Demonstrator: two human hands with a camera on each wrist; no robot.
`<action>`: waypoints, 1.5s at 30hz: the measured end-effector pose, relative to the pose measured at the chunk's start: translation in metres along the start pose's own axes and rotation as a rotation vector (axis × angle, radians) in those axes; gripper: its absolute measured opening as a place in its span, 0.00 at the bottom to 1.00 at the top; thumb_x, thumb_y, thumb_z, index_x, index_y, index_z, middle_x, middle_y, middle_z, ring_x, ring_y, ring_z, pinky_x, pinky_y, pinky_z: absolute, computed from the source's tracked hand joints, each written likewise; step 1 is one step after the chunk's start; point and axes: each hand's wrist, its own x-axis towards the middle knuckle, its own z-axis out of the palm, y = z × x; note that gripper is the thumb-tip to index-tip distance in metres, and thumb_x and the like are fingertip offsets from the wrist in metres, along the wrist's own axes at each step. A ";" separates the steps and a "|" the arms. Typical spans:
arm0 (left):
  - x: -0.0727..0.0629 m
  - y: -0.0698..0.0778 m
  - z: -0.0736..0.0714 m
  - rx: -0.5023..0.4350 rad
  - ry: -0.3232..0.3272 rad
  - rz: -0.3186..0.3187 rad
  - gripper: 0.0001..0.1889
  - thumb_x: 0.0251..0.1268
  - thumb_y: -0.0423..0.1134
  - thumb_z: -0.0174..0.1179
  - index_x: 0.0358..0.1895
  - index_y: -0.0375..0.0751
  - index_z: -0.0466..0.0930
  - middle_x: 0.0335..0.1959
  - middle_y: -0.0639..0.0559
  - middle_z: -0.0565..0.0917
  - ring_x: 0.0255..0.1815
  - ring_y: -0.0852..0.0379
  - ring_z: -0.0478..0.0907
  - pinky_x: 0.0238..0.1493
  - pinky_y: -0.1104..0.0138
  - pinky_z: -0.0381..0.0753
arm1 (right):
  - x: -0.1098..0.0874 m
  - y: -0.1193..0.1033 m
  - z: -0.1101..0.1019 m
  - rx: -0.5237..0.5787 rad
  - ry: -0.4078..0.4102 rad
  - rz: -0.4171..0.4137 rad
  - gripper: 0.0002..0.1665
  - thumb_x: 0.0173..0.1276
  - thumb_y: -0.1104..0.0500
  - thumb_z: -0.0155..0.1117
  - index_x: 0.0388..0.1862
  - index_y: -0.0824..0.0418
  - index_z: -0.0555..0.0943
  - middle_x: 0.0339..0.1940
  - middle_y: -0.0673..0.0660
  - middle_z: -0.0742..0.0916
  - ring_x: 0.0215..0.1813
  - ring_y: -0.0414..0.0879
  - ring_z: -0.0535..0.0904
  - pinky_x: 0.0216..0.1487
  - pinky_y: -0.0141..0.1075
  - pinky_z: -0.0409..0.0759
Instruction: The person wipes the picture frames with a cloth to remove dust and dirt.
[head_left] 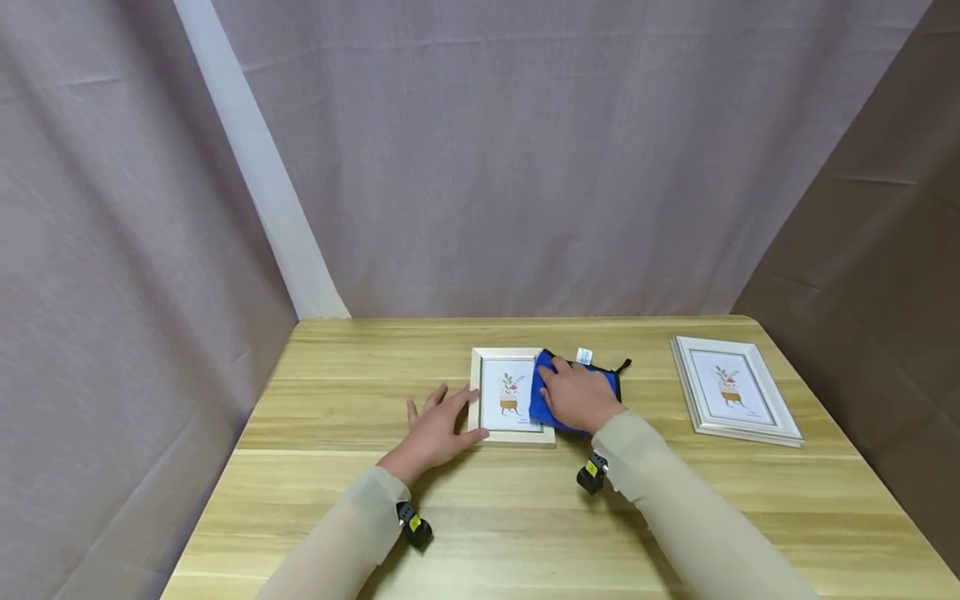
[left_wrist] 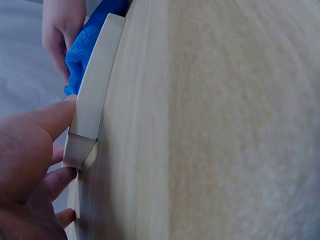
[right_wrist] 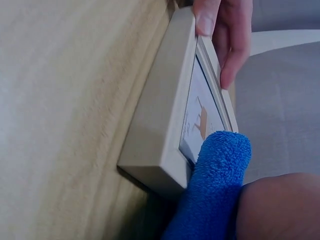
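A picture frame [head_left: 513,438] with a pale wooden border lies flat on the table, its print of a plant in an orange pot facing up. My left hand [head_left: 441,429] steadies its left end, thumb on the near edge and fingers spread along the left side; the left wrist view shows the thumb and fingertips about the frame's corner [left_wrist: 82,145]. My right hand [head_left: 579,396] grips a blue cloth [head_left: 542,400] with dark edging and presses it over the frame's right part. In the right wrist view the fluffy cloth [right_wrist: 215,175] bunches at the frame's edge, covering part of the print.
A second, white picture frame [head_left: 786,425] with a similar print lies at the table's right, apart from the hands. From the cloth stick out a white tag [head_left: 584,356] and a black loop [head_left: 624,365]. Grey curtains [head_left: 525,167] hang behind the wooden table [head_left: 480,533].
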 end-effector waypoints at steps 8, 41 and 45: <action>-0.002 0.002 0.002 -0.012 -0.008 0.007 0.40 0.76 0.63 0.68 0.85 0.59 0.68 0.88 0.54 0.63 0.91 0.38 0.46 0.77 0.24 0.23 | 0.011 0.008 0.002 0.028 0.006 0.016 0.33 0.90 0.48 0.53 0.84 0.62 0.72 0.81 0.70 0.73 0.76 0.73 0.73 0.66 0.67 0.81; 0.001 -0.002 0.001 -0.009 -0.007 0.004 0.39 0.77 0.63 0.67 0.86 0.58 0.67 0.88 0.53 0.63 0.91 0.38 0.45 0.76 0.22 0.25 | 0.037 0.008 0.002 -0.072 0.064 -0.022 0.30 0.90 0.51 0.55 0.82 0.63 0.74 0.82 0.66 0.73 0.75 0.68 0.72 0.56 0.63 0.87; 0.002 -0.004 0.003 0.004 -0.007 0.010 0.39 0.77 0.64 0.66 0.86 0.59 0.67 0.88 0.54 0.63 0.91 0.38 0.45 0.76 0.21 0.26 | 0.040 0.010 0.000 -0.064 0.084 -0.048 0.28 0.89 0.52 0.56 0.80 0.64 0.77 0.80 0.65 0.75 0.73 0.68 0.72 0.57 0.63 0.87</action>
